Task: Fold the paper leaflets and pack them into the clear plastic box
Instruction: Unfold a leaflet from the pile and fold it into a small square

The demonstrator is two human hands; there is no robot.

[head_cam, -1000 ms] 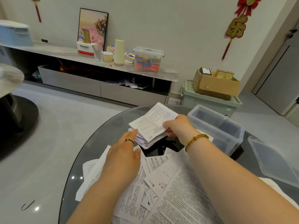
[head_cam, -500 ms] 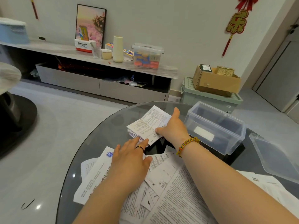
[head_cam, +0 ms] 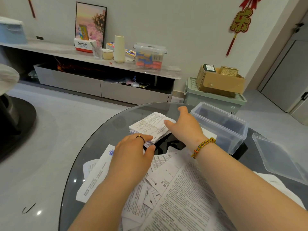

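Our left hand and right hand, both flat and gripping nothing, press the stack of folded leaflets just left of the clear plastic box; uneven pressure, we judge, could fan the stack across the slick glass table.

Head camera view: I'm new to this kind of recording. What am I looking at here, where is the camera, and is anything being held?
There is no machine here: a person works with two bare hands, and the one camera sits on their head, looking forward and down. On the round glass table lies a stack of folded leaflets. The right hand lies flat on top of it, and the left hand rests its fingers on the near edge; neither lifts anything. Nearer the person, loose unfolded leaflets are spread out. To the right stands the clear plastic box, open, with its lid lying apart, further right.
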